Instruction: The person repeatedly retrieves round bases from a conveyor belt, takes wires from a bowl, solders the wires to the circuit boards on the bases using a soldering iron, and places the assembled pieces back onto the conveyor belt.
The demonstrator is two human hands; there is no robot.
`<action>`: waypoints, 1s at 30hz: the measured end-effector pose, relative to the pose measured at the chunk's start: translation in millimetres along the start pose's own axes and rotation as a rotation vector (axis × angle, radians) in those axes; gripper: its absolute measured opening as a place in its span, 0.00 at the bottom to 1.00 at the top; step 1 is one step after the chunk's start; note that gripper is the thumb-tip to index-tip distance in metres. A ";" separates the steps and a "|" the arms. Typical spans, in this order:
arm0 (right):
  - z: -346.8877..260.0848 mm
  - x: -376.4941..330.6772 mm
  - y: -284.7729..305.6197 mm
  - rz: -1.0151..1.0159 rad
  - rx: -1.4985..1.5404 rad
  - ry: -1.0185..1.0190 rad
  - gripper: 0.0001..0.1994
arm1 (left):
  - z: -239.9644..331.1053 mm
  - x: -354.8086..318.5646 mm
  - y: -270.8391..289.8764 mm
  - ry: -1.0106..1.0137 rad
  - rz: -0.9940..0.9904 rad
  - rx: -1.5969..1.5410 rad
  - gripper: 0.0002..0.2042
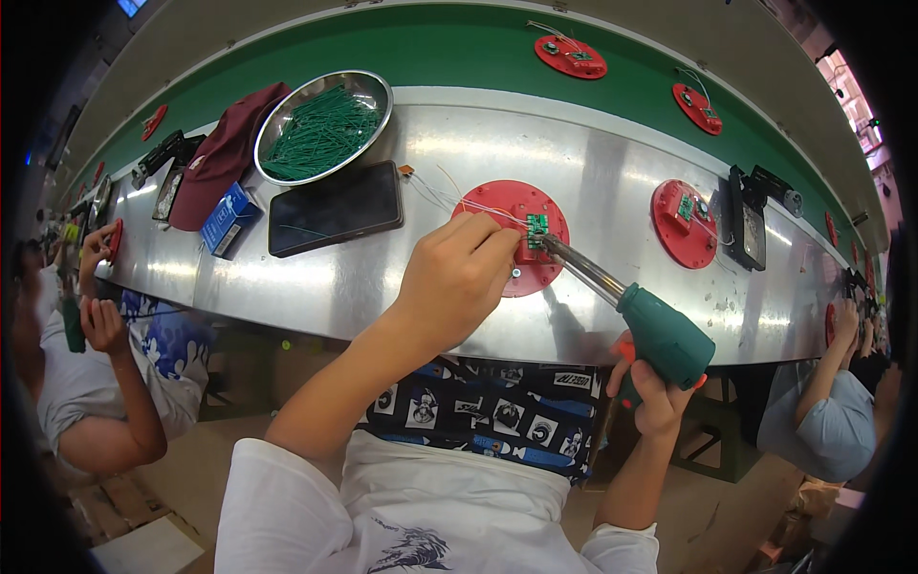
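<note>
My left hand [461, 268] reaches over a red round plastic disc [516, 195] on the metal table. Its fingers are pinched together on a thin pale wire beside a small green circuit board [536, 226] mounted on that disc. Several thin wires [432, 187] trail from the disc to the upper left. My right hand [655, 394] grips a green soldering gun [669, 335] with orange-red parts at its handle. The gun's metal barrel slants up to the left, and its tip is at the board, close to my left fingertips. Whether the tip touches a joint is too small to tell.
A steel bowl [381, 94] holds green wire pieces [320, 134]. Near it lie a black phone [335, 209], a blue box [229, 220] and a maroon cap [225, 158]. Rightward are another red disc [674, 244] and a black stand [746, 225]. More discs [571, 57] lie on the green strip [449, 57]. Co-workers sit on both sides.
</note>
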State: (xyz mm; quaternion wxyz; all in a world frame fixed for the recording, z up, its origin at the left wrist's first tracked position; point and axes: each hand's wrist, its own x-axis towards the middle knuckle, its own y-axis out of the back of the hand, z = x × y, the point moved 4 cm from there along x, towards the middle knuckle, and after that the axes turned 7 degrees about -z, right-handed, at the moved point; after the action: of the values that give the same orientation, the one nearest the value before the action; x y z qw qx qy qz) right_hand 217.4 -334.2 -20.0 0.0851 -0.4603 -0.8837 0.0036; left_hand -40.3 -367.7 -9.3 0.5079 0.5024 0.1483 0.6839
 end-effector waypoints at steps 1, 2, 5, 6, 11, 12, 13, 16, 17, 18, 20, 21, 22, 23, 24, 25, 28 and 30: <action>0.1 -0.2 0.2 -0.001 0.000 -0.003 0.18 | 0.2 -0.1 -0.1 0.001 -0.007 -0.003 0.07; 0.6 -0.1 0.8 0.008 0.015 -0.018 0.18 | 0.2 -0.3 0.2 0.004 -0.008 -0.004 0.07; 4.4 2.3 5.3 -0.006 0.036 -0.050 0.19 | -0.4 -0.2 -0.5 0.006 -0.017 0.012 0.07; 6.2 2.8 5.9 -0.030 0.044 -0.065 0.20 | -0.3 -0.5 -0.4 0.005 -0.012 0.009 0.07; 6.3 2.8 8.6 0.038 0.039 0.009 0.24 | -2.3 -0.8 -2.8 -0.061 0.030 0.063 0.07; 5.0 2.3 9.9 0.066 0.001 0.066 0.27 | -1.4 -0.2 -2.4 -0.069 0.033 0.058 0.07; 5.4 1.4 13.3 0.078 -0.016 0.101 0.28 | -0.9 -0.2 -2.2 -0.077 0.036 0.052 0.07; 2.1 4.3 20.3 0.066 -0.023 0.158 0.28 | -1.6 -0.5 -1.7 -0.066 0.039 0.043 0.07; 0.1 5.9 21.7 0.067 -0.022 0.158 0.28 | -1.7 -0.6 -1.5 -0.067 0.038 0.043 0.07; -2.6 8.1 24.0 0.088 0.017 0.148 0.28 | -2.1 -0.6 -2.0 -0.066 0.035 0.046 0.07; -3.2 13.5 30.2 0.133 0.033 0.167 0.28 | -1.1 -0.6 -1.6 -0.068 0.031 0.048 0.07; -2.1 17.2 32.7 0.135 0.034 0.169 0.28 | -0.6 -0.9 -0.7 -0.028 0.011 0.019 0.07; -0.8 20.5 36.2 0.163 0.062 0.168 0.27 | -1.0 -1.0 -0.5 0.011 -0.010 -0.011 0.07; 1.0 23.7 38.9 0.192 0.090 0.167 0.26 | -0.8 -1.1 -0.6 0.008 -0.011 -0.011 0.07; 4.4 27.5 39.7 0.197 0.122 0.168 0.23 | -1.0 -1.2 -1.0 0.009 -0.009 -0.011 0.07; 3.5 29.4 39.3 0.198 0.123 0.169 0.23 | -1.2 -1.0 -1.3 0.010 -0.007 -0.011 0.07; 1.0 30.1 39.6 0.255 0.117 0.145 0.20 | -0.2 0.2 -1.2 0.004 0.013 -0.012 0.07; 1.7 29.8 39.9 0.251 0.130 0.126 0.19 | 0.4 0.5 0.4 0.002 0.006 0.008 0.07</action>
State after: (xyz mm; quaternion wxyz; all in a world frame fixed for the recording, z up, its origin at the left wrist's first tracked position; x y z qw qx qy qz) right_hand 232.8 -286.8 -20.7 0.1687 -0.5599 -0.8101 0.0423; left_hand -40.2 -367.6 -8.5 0.5036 0.5041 0.1499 0.6854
